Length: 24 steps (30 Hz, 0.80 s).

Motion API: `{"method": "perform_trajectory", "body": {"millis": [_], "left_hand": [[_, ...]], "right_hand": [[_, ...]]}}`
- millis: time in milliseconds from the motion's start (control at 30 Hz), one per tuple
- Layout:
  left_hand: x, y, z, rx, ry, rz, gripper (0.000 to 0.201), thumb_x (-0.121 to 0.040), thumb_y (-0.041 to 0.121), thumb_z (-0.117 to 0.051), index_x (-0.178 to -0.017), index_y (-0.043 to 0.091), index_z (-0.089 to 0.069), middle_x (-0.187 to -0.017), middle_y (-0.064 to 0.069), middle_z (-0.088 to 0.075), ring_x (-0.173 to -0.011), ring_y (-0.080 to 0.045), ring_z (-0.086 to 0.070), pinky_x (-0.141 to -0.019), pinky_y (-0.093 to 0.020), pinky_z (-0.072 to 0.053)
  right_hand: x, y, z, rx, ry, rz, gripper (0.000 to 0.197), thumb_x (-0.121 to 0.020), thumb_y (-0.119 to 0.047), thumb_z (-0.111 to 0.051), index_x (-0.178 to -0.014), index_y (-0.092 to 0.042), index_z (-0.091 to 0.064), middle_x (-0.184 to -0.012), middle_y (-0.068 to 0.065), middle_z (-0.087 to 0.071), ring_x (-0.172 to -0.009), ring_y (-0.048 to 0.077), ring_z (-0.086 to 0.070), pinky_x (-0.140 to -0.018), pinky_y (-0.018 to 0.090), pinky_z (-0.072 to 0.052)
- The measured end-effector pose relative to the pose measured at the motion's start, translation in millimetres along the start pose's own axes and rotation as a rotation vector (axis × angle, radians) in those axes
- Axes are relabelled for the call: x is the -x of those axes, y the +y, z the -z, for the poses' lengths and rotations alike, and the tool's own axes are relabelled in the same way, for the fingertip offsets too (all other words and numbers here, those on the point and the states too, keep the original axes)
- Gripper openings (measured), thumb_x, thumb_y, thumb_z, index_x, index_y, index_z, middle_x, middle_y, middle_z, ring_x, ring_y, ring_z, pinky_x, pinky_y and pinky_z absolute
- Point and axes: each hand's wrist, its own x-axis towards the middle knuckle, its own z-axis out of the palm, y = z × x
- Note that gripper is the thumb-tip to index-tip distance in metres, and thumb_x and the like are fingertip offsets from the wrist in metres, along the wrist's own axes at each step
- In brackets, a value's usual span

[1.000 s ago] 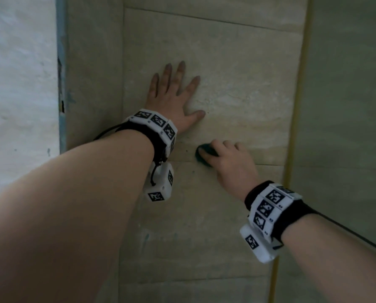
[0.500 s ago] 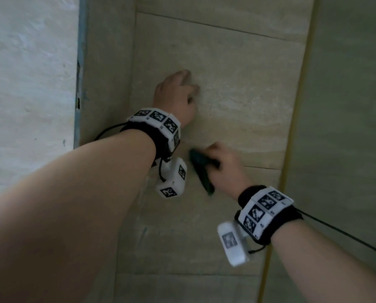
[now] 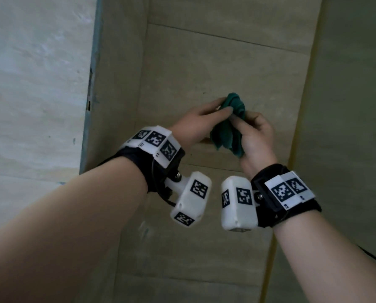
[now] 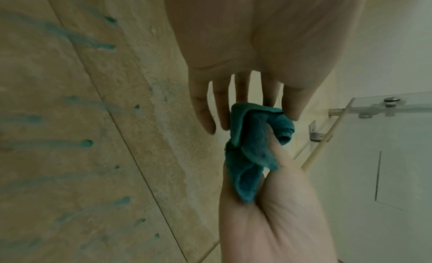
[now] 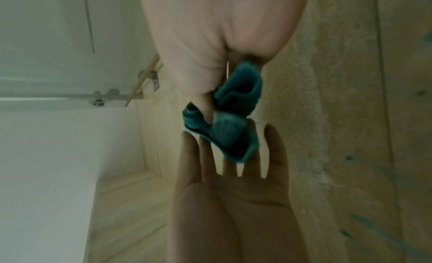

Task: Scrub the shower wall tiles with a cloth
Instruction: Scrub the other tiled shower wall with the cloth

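A crumpled dark green cloth (image 3: 228, 127) hangs in the air in front of the beige wall tiles (image 3: 204, 62), off the wall. My right hand (image 3: 259, 136) pinches it between thumb and fingers, as the left wrist view shows for the cloth (image 4: 247, 156) and right hand (image 4: 275, 220). My left hand (image 3: 202, 121) is held flat with straight fingers, their tips touching the cloth's upper fold. In the right wrist view the cloth (image 5: 231, 126) lies across the fingers of the flat left hand (image 5: 229, 202), below the right hand (image 5: 210, 35).
Teal drips and streaks (image 4: 86, 143) run down the tiles beside my hands. A glass panel with a metal bracket (image 4: 385, 104) stands to the right. A yellowish strip (image 3: 300, 119) runs down the right corner, and a bluish edge (image 3: 93, 84) borders the left wall.
My left hand left the wall, curled, then straightened against the cloth. My right hand lifted the cloth off the tile and turned palm-up. The hands now meet at the cloth.
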Motion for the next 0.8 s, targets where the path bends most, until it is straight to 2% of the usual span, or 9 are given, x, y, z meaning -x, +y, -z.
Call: {"method": "perform_trajectory", "body": {"millis": [100, 233, 300, 433, 500, 567, 667, 733, 800], "left_hand": [[-2.5, -4.2, 3.7, 0.040, 0.013, -0.002, 0.047, -0.095, 0.022, -0.059, -0.141, 0.022, -0.047, -0.132, -0.002, -0.059, -0.116, -0.016, -0.059, -0.096, -0.032, -0.051], [-6.4, -9.6, 10.1, 0.053, 0.169, -0.085, 0.044, -0.090, 0.014, -0.065, -0.133, 0.010, -0.055, -0.126, -0.011, -0.062, -0.114, -0.022, -0.061, -0.100, -0.040, -0.049], [-7.6, -8.9, 13.1, 0.016, 0.234, -0.123, 0.044, -0.090, 0.010, -0.065, -0.132, 0.006, -0.054, -0.126, -0.012, -0.061, -0.114, -0.023, -0.060, -0.101, -0.040, -0.048], [-13.1, -5.1, 24.5, -0.219, 0.446, -0.220, 0.047, -0.090, 0.014, -0.065, -0.133, 0.012, -0.046, -0.125, -0.004, -0.054, -0.111, -0.016, -0.054, -0.094, -0.025, -0.047], [-18.1, -4.3, 31.2, -0.226, 0.581, -0.267, 0.046, -0.089, 0.014, -0.066, -0.128, 0.011, -0.043, -0.113, 0.002, -0.050, -0.097, -0.009, -0.051, -0.075, -0.010, -0.044], [-27.4, 0.4, 35.4, -0.251, 0.681, -0.360, 0.040, -0.088, 0.009, -0.067, -0.121, 0.007, -0.046, -0.110, 0.001, -0.051, -0.091, -0.007, -0.052, -0.069, -0.004, -0.041], [-50.9, 16.3, 40.4, -0.401, 0.758, -0.505, 0.030, -0.087, 0.004, -0.065, -0.114, 0.003, -0.053, -0.120, -0.012, -0.050, -0.099, -0.013, -0.049, -0.077, -0.002, -0.036], [-66.6, 30.2, 42.4, -0.526, 0.778, -0.561, 0.029, -0.087, 0.002, -0.063, -0.115, 0.001, -0.055, -0.125, -0.019, -0.043, -0.103, -0.017, -0.046, -0.083, 0.000, -0.032], [-83.8, 42.2, 45.0, -0.614, 0.756, -0.589, 0.030, -0.089, 0.003, -0.060, -0.118, 0.000, -0.056, -0.128, -0.025, -0.042, -0.111, -0.030, -0.047, -0.091, -0.014, -0.036]], "right_hand": [[2.1, 2.2, -2.7, -0.042, -0.106, -0.046, 0.010, -0.089, 0.002, -0.058, -0.091, -0.005, -0.065, -0.086, 0.009, -0.070, -0.083, 0.020, -0.069, -0.075, 0.031, -0.056], [2.6, 3.0, -6.3, -0.068, -0.291, -0.102, 0.033, -0.086, 0.011, -0.041, -0.112, 0.005, -0.062, -0.098, 0.015, -0.067, -0.088, 0.022, -0.064, -0.076, 0.030, -0.051], [0.2, 2.3, -5.6, -0.010, -0.357, -0.100, 0.039, -0.083, 0.005, -0.044, -0.116, -0.001, -0.064, -0.106, 0.009, -0.068, -0.097, 0.018, -0.063, -0.084, 0.029, -0.049], [-3.7, 7.4, 0.4, 0.392, -0.195, 0.107, 0.033, -0.090, -0.004, -0.051, -0.115, -0.018, -0.067, -0.116, -0.008, -0.064, -0.109, 0.000, -0.056, -0.093, 0.016, -0.041], [-7.6, 14.9, 8.8, 0.752, -0.007, 0.376, 0.033, -0.092, -0.008, -0.050, -0.120, -0.018, -0.064, -0.131, 0.000, -0.057, -0.127, 0.013, -0.045, -0.107, 0.028, -0.032], [-15.5, 22.3, 21.9, 1.117, 0.088, 0.510, 0.042, -0.094, -0.014, -0.046, -0.135, -0.017, -0.052, -0.149, 0.008, -0.039, -0.140, 0.026, -0.026, -0.114, 0.043, -0.015], [-24.0, 35.5, 40.9, 1.472, 0.019, 0.336, 0.055, -0.101, -0.029, -0.033, -0.153, -0.027, -0.014, -0.161, 0.006, 0.001, -0.146, 0.028, 0.002, -0.115, 0.051, 0.000], [-26.3, 46.8, 50.7, 1.538, -0.041, 0.269, 0.056, -0.103, -0.039, -0.022, -0.152, -0.033, 0.003, -0.160, 0.004, 0.014, -0.146, 0.027, 0.011, -0.116, 0.053, 0.004], [-28.0, 53.3, 54.6, 1.564, -0.054, 0.270, 0.055, -0.102, -0.043, -0.014, -0.150, -0.037, 0.011, -0.159, 0.002, 0.018, -0.145, 0.027, 0.015, -0.116, 0.054, 0.007]]}}
